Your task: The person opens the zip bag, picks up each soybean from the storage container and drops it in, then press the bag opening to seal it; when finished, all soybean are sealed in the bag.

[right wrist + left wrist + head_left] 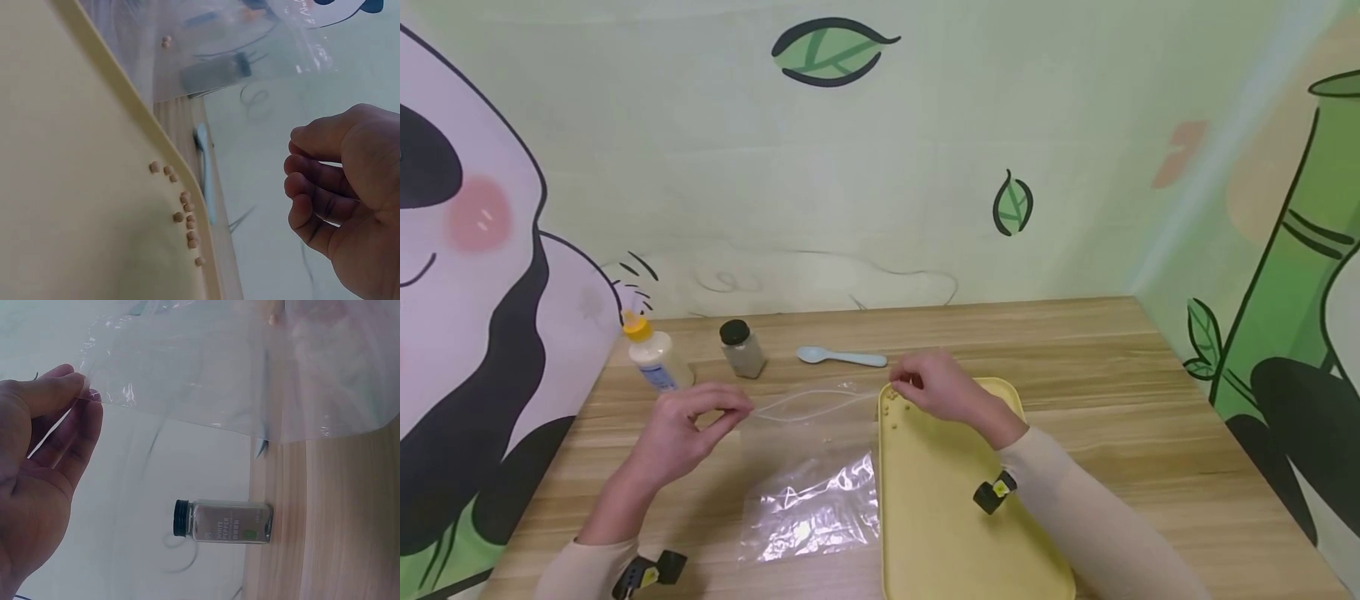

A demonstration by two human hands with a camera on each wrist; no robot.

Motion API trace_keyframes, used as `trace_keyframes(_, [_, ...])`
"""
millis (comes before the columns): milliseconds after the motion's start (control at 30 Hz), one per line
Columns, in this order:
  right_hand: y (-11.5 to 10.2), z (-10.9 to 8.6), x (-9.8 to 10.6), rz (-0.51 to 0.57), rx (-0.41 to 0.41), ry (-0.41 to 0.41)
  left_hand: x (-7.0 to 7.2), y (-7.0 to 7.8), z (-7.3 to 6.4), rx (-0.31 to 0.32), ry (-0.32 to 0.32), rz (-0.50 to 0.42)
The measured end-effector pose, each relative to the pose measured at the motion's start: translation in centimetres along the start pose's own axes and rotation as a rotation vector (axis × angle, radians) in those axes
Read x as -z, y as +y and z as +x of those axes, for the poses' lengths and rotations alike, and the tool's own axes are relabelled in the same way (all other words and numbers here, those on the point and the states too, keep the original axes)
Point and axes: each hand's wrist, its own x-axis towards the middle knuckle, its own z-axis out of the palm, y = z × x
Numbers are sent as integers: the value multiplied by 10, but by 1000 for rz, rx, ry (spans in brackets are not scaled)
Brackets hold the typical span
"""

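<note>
My left hand [681, 429] pinches the left corner of a clear zip bag [808, 492] between thumb and fingertips. The bag's mouth stands parted, its two white zip lines bowed away from each other. A pair of small round beige beans [165, 42] shows through the plastic. Over the far left corner of a yellow tray [955, 500] is my right hand [936, 387], close to the bag's right end. Its fingers are loosely curled, with nothing visible between them in the right wrist view. Several more beans [187, 215] lie along the tray's far edge.
A light blue spoon [842, 357] lies behind the bag. To its left stand a black-capped white pepper jar [228, 522] and a bottle [658, 358] with a yellow top. The wooden table [1150, 467] meets a printed wall at the back.
</note>
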Motion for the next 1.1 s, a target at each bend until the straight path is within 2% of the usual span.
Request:
trace_keyframes(367, [14,-3,-14,-48,-38,-46,-1,1,0,-45,26,5])
trace_keyframes(700, [26,-3,-26,-137,5,-45,-2,2,2,-62,35,-2])
trace_keyframes(833, [27,-3,-29,-131,-12,-60,-3,1,2,-60,31,-2])
trace_keyframes(1100, [29,-1,-32,-142,-78,-88,-1,1,1,-15,7,-5])
